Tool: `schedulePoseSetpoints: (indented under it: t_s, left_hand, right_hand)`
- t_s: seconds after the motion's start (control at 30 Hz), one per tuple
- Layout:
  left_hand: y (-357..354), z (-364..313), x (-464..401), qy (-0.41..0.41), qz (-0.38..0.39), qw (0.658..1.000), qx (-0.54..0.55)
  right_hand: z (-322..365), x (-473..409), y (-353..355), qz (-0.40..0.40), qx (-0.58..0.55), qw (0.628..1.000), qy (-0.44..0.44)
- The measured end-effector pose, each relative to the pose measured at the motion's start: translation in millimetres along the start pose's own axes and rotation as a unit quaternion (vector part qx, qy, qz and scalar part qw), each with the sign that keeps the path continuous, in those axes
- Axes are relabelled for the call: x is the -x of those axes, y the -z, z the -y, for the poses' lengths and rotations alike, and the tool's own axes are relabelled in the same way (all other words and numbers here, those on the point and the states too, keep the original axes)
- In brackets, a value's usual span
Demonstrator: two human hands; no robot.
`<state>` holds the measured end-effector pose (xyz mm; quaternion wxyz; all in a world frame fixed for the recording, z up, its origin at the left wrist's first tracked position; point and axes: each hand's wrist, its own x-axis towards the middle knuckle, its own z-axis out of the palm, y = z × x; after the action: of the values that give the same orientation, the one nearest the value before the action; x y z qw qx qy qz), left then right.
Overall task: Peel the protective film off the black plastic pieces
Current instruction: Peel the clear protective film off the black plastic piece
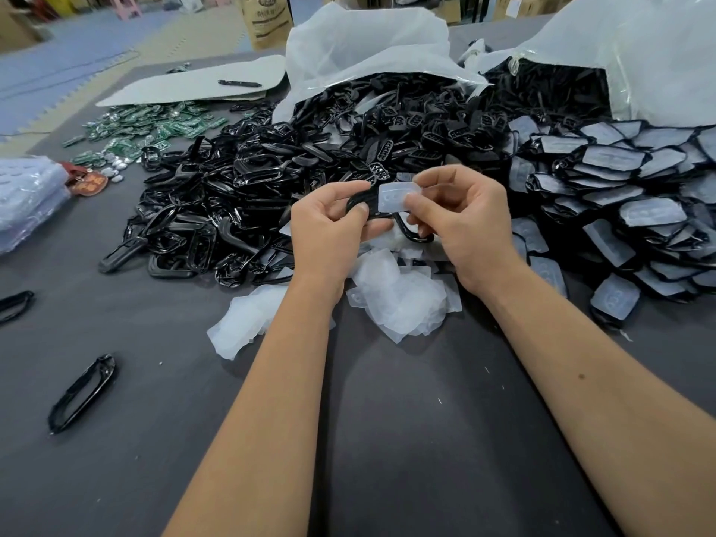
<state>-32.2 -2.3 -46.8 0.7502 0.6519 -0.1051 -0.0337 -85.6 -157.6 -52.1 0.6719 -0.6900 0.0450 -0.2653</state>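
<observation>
My left hand (329, 222) grips a black plastic piece (416, 235) above the grey table, thumb over its left end. My right hand (461, 222) pinches a translucent white protective film (395, 197) that stands partly lifted off the piece's top. Below my hands lies a heap of peeled films (399, 300). A pile of film-covered black pieces (627, 211) lies on the right. On the left and behind spreads a pile of bare black pieces (232, 211).
Two large white plastic bags (364, 44) spill black parts at the back. Green circuit boards (155, 127) lie at the back left, a stack of clear trays (27, 199) at the left edge. Loose black frames (83, 393) lie on the grey table (426, 439).
</observation>
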Motion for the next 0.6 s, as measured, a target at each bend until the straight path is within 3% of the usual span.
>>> schedulePoseSetpoints:
  t_s: [0.27, 0.6]
  left_hand:
    - [-0.9, -1.0, 0.7, 0.019, 0.014, 1.0, 0.006]
    - [-0.3, -0.2, -0.2, 0.024, 0.025, 0.999, 0.011]
  right_hand:
    - [2.3, 0.2, -2.0, -0.014, -0.006, 1.0, 0.001]
    - [7.6, 4.0, -0.8, 0.03, -0.064, 0.997, -0.034]
